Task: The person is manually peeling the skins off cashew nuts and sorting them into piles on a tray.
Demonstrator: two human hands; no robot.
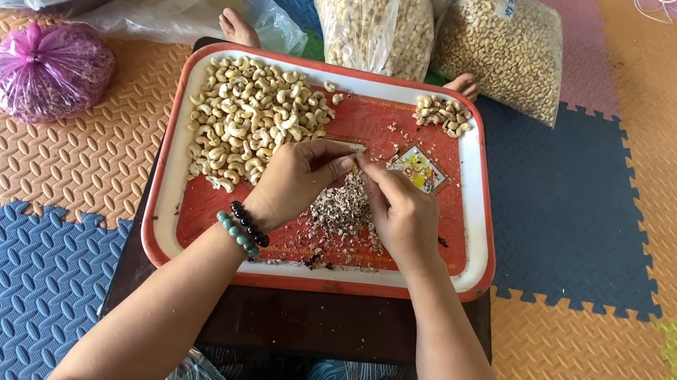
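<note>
Now the left hand (297, 176) and right hand (401, 211) are pinching one cashew (355, 159) between closed fingertips over the red tray (477, 241), above the skin scraps (342, 214). The big pile (251, 119) is waiting; only the small heap (443, 113) is looking finished.

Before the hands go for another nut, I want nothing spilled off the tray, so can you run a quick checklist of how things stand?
1. Tray flat on the dark stand: ok, all four edges look level.
2. Big pile of cashews inside the rim: ok.
3. Small pile apart from the big one: ok, at the far right corner.
4. Skin scraps kept on the tray: ok, heaped under the hands.
5. Left hand and right hand grip on a nut: cannot tell, the fingertips meet and hide whatever is between them.
6. Two clear bags of nuts closed: cannot tell.
</note>
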